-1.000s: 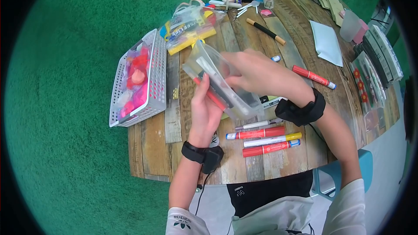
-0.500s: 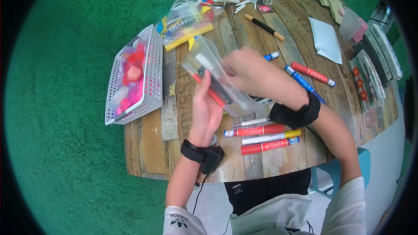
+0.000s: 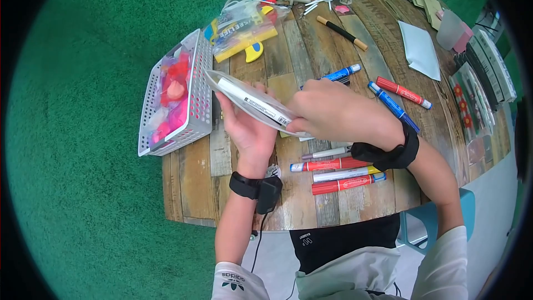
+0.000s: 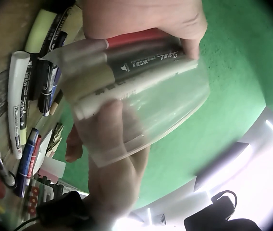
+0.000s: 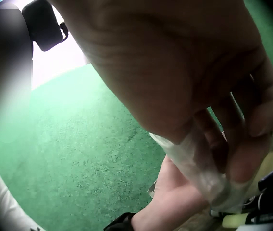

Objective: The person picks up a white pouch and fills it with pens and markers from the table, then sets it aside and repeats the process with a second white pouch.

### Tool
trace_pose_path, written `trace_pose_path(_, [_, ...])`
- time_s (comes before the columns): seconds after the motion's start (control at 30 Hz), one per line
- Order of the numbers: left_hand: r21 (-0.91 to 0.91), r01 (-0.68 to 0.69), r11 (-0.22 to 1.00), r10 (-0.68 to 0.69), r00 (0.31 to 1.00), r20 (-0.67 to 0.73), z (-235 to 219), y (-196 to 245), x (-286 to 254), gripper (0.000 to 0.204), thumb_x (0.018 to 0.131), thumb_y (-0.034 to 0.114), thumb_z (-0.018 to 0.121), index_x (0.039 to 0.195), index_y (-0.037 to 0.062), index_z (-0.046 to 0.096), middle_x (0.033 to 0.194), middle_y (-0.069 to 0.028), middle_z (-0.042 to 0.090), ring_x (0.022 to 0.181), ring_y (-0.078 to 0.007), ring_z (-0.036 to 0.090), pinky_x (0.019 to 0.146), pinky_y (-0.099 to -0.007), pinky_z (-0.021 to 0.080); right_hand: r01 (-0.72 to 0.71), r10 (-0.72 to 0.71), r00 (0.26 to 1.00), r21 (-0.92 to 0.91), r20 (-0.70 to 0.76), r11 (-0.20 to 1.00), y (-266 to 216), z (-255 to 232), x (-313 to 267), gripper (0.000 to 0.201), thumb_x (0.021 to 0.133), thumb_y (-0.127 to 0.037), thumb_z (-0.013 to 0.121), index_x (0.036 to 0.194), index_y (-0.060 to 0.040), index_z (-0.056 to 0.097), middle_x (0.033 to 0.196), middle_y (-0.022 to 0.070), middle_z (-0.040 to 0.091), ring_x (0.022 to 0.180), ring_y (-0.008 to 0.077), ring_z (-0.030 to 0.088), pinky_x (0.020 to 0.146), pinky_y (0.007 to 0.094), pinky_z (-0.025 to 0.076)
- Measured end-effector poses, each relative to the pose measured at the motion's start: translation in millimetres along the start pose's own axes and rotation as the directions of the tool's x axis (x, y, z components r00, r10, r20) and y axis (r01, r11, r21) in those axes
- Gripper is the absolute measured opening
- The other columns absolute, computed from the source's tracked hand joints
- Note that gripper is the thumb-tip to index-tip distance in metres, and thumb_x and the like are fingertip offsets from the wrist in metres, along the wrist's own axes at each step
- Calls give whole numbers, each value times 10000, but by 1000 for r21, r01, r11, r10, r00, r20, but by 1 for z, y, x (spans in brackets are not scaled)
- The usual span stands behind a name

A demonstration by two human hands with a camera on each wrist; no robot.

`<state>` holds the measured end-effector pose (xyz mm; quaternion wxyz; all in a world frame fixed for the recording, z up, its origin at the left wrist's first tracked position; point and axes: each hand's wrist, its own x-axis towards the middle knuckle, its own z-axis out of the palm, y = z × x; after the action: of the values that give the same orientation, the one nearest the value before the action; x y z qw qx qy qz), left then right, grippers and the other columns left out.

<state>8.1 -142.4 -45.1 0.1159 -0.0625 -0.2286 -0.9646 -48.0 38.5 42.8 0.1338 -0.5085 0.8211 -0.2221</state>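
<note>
Palm up, my left hand (image 3: pixel 251 136) holds a translucent plastic pouch (image 4: pixel 175 108), thumb on one side and fingers on the other. Inside lies a white pen with a printed barcode (image 3: pixel 250 101). Through the film in the left wrist view, a dark pen with white lettering (image 4: pixel 143 62) and something red (image 4: pixel 139 37) also show. My right hand (image 3: pixel 341 112) pinches the pouch's right end, its thumb seen through the film in the left wrist view. In the right wrist view, its curled fingers partly cover the crumpled plastic (image 5: pixel 194 161).
Below the hands lie red markers (image 3: pixel 344 184) and white pens (image 3: pixel 327 154). Blue markers (image 3: pixel 391 103) and another red marker (image 3: pixel 402 93) are to the right. A white basket (image 3: pixel 201 97) with pink packets stands left, beside a clear yellow-edged bag (image 3: pixel 244 33).
The pouch has turned and tilted leftward, bringing the barcoded white pen to face up. My right hand has shifted right and down. Blue markers and a yellow-and-blue piece have come into fuller view.
</note>
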Motion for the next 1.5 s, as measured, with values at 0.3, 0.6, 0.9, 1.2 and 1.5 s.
trace_pose_path(0.3, [315, -24, 949, 79, 984, -161, 27, -12, -3, 405, 1002, 359, 459, 1265, 53, 494, 1167, -139, 593, 1067, -299, 585, 979, -454, 448, 77, -81, 976, -28, -202, 997, 6, 2, 7, 180, 749, -129, 618, 700, 42, 643, 660, 246, 613, 667, 418, 636, 611, 482, 511])
trace_pose_path(0.6, [505, -84, 859, 147, 985, -86, 30, -13, -2, 469, 915, 101, 578, 1336, 7, 395, 1171, -163, 604, 1063, -246, 616, 951, -391, 475, 77, -103, 941, -92, -323, 993, 6, 7, 4, 144, 762, -95, 613, 682, 24, 597, 661, 221, 591, 672, 405, 597, 621, 477, 470])
trace_pose_path(0.9, [758, -89, 646, 219, 973, -73, 35, -18, -6, 342, 921, 126, 576, 1229, 10, 483, 1098, -57, 601, 983, -130, 614, 826, -275, 508, 208, -206, 891, -40, -404, 977, 8, 17, 7, 118, 759, -35, 629, 834, 54, 612, 780, 246, 630, 786, 423, 640, 676, 469, 522])
trace_pose_path(1.2, [805, -38, 592, 157, 985, -68, 37, -11, -3, 327, 939, 135, 580, 1217, -17, 497, 1065, -86, 649, 878, -125, 652, 763, -243, 522, 184, -126, 931, 140, -343, 973, 21, -5, 13, 204, 758, -30, 598, 934, 40, 522, 728, 226, 603, 734, 421, 623, 634, 479, 471])
trace_pose_path(1.5, [751, -65, 657, 106, 994, -7, 38, -10, -1, 328, 936, 148, 631, 1189, -38, 537, 1014, -146, 691, 887, -146, 667, 800, -278, 536, 224, -136, 940, 264, -314, 938, 43, -8, 16, 210, 785, -57, 576, 946, 14, 462, 708, 194, 543, 688, 358, 559, 624, 427, 418])
